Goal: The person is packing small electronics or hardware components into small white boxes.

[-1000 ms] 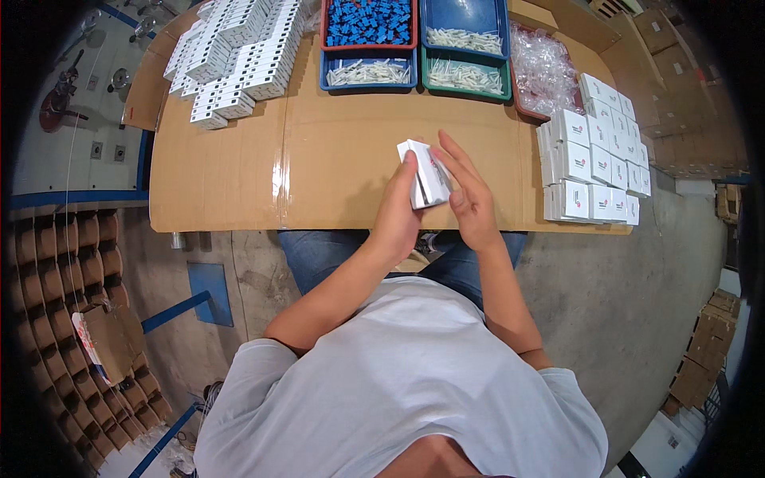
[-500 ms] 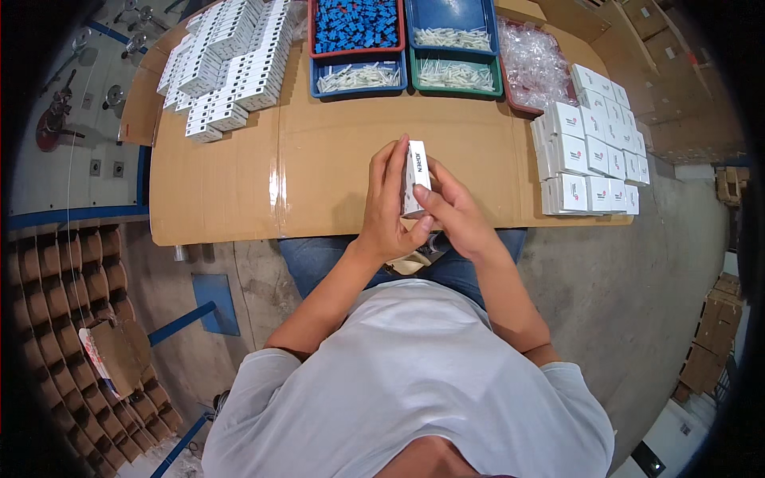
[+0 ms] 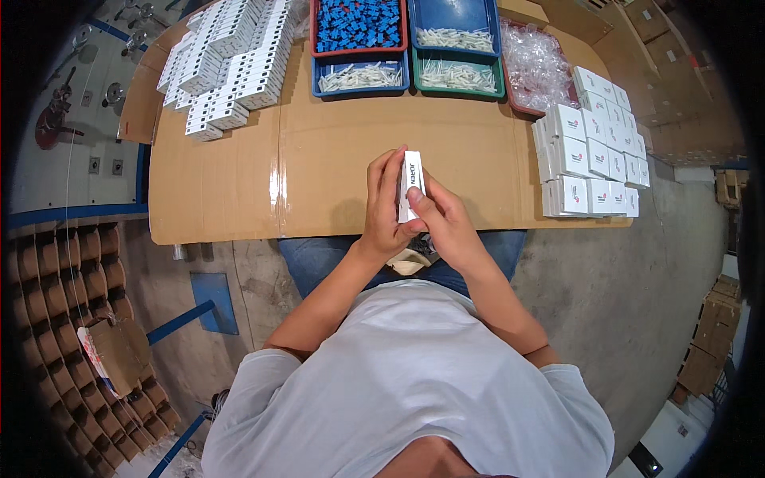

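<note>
1. A small white box (image 3: pixel 412 169) is above the near edge of the cardboard-covered table (image 3: pixel 327 171), in front of the person's body, with a narrow printed face turned up. Whether its underside touches the table cannot be told.
2. The left hand (image 3: pixel 382 209) lies along the box's left side, fingers extended toward the far end and thumb near the close end.
3. The right hand (image 3: pixel 451 227) wraps the other side, its thumb pressing on the upward face. Together the hands clasp the box between them; their hidden fingertips cannot be read.
4. The step in hand looks like squaring or pressing the box closed, though no open flap shows to confirm it.
5. Moving on from this hold would call for even pressure on the sides, then one hand keeping its grip while the other lets go.
6. White boxes with small printed marks (image 3: pixel 588 155) stand stacked at the right; longer rows of white boxes (image 3: pixel 239 68) fill the far left. Blue parts (image 3: pixel 357 24) and slim white pieces (image 3: pixel 456 76) lie in trays beyond the hands.
</note>
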Demonstrator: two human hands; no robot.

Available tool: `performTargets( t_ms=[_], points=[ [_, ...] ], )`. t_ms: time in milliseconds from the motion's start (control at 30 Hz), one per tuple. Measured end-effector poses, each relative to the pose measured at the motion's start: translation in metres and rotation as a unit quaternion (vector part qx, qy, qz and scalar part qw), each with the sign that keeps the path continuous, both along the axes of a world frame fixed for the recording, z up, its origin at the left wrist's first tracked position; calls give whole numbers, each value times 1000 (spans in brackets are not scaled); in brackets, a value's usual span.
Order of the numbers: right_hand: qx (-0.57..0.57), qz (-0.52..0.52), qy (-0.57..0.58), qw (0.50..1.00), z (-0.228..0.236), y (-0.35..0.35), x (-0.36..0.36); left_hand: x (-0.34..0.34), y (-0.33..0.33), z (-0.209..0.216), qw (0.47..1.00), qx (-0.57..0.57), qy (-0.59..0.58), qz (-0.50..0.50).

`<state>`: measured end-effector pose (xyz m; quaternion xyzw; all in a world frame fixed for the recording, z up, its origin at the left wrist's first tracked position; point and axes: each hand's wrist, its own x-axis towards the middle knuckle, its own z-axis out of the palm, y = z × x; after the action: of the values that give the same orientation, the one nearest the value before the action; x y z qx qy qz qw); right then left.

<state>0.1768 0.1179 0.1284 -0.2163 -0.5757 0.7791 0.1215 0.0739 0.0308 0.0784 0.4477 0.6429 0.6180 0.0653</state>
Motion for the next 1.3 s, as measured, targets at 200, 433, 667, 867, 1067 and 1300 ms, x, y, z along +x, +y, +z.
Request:
performTargets(
  t_ms=[200, 433, 667, 867, 1067, 1300],
  points=[
    [-59, -28, -24, 998, 8, 5, 5, 1, -2, 1, 997, 31, -64, -10],
    [-37, -55, -102, 993, -8, 28, 4, -7, 14, -7, 915, 181, -360, -34],
    [172, -107, -169, 965, -127, 90, 29, -34, 5, -56, 962, 43, -269, 17],
    [276, -197, -178, 924, -159, 88, 26, -45, -8, -132, 955, -83, -283, 7],
    [380, -195, -259, 866, -180, 93, 25, -41, -10, -126, 974, -128, -188, -3],
    [525, -197, -257, 787, -173, 79, 30, -43, -28, -112, 947, -278, 117, 110]
  ],
)
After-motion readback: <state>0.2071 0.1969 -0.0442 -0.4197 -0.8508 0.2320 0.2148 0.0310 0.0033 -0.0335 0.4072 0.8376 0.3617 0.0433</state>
